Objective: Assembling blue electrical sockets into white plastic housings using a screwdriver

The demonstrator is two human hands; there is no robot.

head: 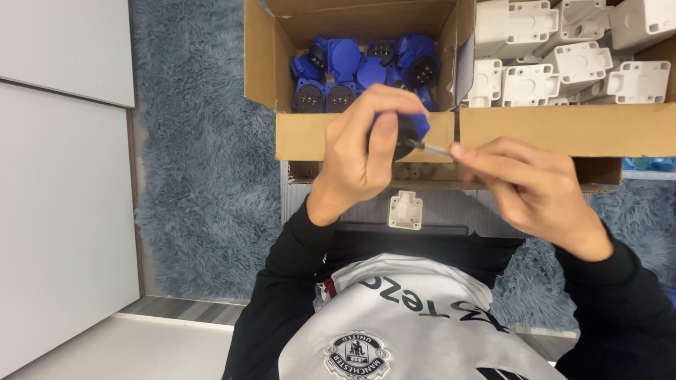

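Observation:
My left hand is closed around a blue round socket with a black face, held up in front of the cardboard boxes. My right hand pinches a thin metal tool between its fingertips. The tool's tip touches the socket's black face. The fingers of my left hand hide most of the socket's body.
An open cardboard box holds several blue sockets. Beside it on the right, another box is filled with white plastic housings. One white housing lies below my hands. A blue shaggy rug and white panels are at left.

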